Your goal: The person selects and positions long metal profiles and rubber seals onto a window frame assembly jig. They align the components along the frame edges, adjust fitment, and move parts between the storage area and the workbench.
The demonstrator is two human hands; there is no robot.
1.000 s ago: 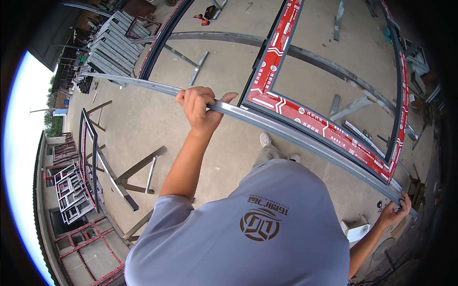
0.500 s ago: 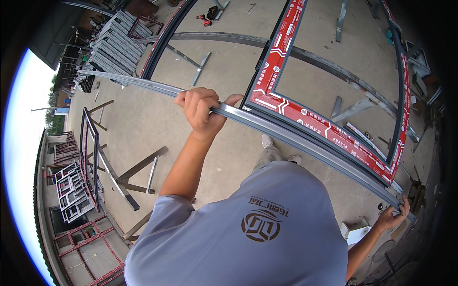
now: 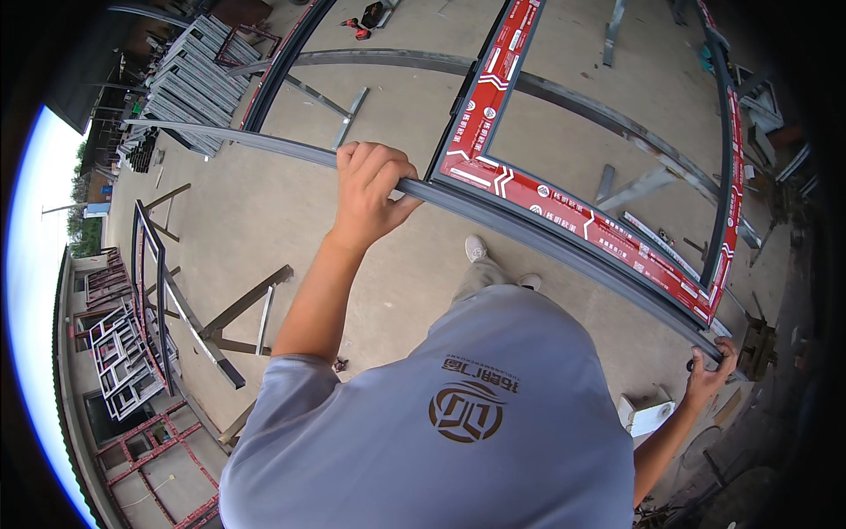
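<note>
A long grey metal profile point(image 3: 546, 242) runs slantwise in front of me, from the far left to the near right. My left hand point(image 3: 377, 189) is closed around it, left of the frame's corner, with the knuckles on top. At the right end, my right hand point(image 3: 710, 370) grips the same profile, its fingertips over the edge. Directly beyond the profile lies a dark window or door frame point(image 3: 564, 214) covered in red printed film. The profile runs along the frame's near side, touching or almost touching it.
Under the frame curves a metal support rail point(image 3: 388, 58). A red cordless drill point(image 3: 356, 30) lies on the floor beyond. Stacked profiles point(image 3: 194, 84) stand far left; a metal trestle point(image 3: 192, 309) holds another frame at left. A white object point(image 3: 650, 413) sits by my right forearm.
The profile has been turned, showing a darker face, and sits closer along the frame. My left thumb has moved from its far side to the near side. The view has shifted slightly.
</note>
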